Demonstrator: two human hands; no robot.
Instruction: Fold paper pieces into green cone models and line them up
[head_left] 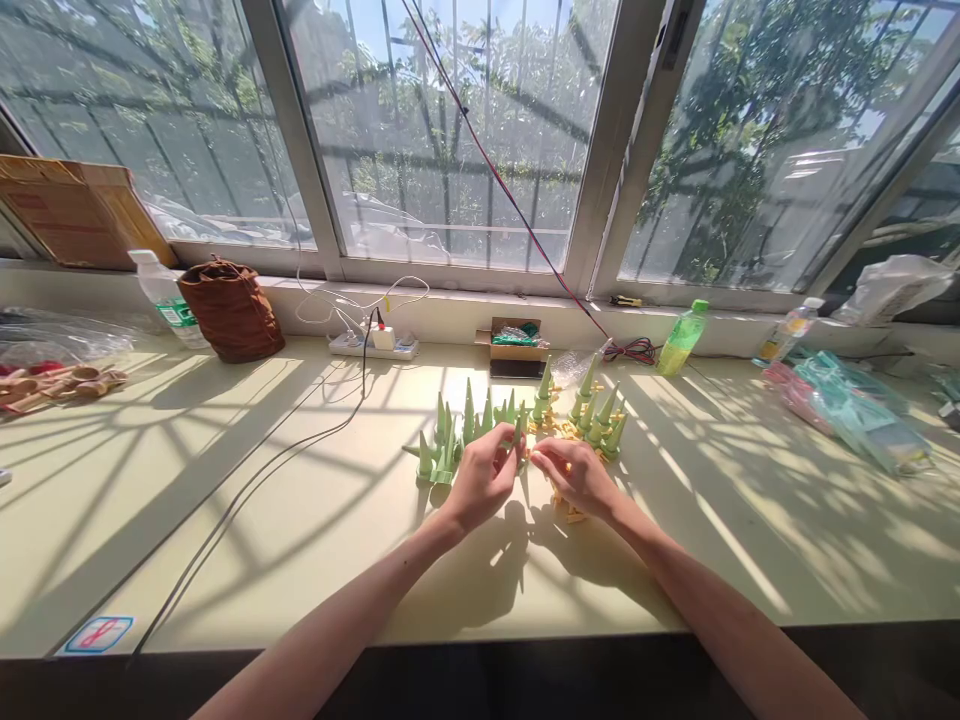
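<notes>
My left hand point(486, 475) is closed around a pale green cone point(520, 424), which points upward from between the thumb and fingers. Just to its right, my right hand point(576, 473) pinches with thumb and fingertips close to the cone's lower part. What sits in that pinch looks like a tiny orange-yellow piece, too small to make out surely. Several similar green cones point(424, 460) stand to the left of and behind my left hand. More cones point(602, 420) stand behind my right hand, among small orange-yellow pieces point(574, 517) that also lie beneath it.
A small open cardboard box point(516, 352) stands behind the cones. Along the windowsill are a power strip point(375, 346), a brown pouch point(231, 312) and a green-capped bottle point(682, 338). Black cables point(300, 440) cross the table on the left; plastic bags point(862, 410) lie at right.
</notes>
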